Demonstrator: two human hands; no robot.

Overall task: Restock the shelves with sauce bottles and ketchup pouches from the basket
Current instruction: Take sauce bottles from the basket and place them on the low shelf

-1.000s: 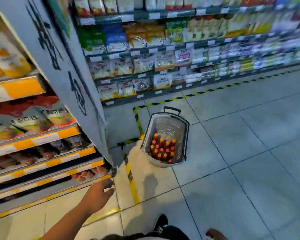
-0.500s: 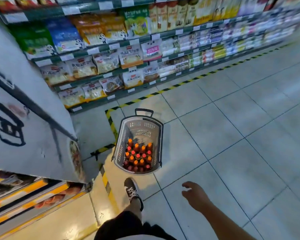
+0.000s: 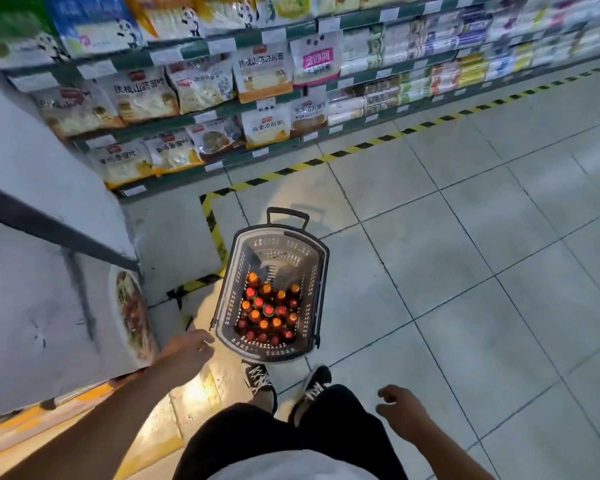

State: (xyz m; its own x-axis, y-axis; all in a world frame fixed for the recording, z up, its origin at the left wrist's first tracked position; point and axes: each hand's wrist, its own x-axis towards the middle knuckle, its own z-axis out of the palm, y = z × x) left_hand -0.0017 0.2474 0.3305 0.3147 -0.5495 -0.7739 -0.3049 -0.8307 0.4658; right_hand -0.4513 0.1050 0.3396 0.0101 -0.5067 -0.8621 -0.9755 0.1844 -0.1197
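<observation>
A grey plastic basket [image 3: 310, 252] with a black handle stands on the tiled floor right in front of my feet. Several sauce bottles [image 3: 268, 311] with red and orange caps stand upright in its near half. My left hand [image 3: 187, 351] reaches forward just left of the basket's near corner, fingers relaxed and holding nothing. My right hand [image 3: 400, 408] hangs low to the right of my legs, fingers loosely curled and empty. No ketchup pouches show.
A grey shelf end panel [image 3: 45, 271] rises close on my left. Shelves of noodle packets [image 3: 201, 84] run along the far side. Yellow-black tape [image 3: 326, 157] marks the floor. Open tiles [image 3: 465, 271] spread to the right.
I have stepped closer to the basket, both feet now at its near edge. My left hand has come forward toward it and my right hand has dropped back beside my leg.
</observation>
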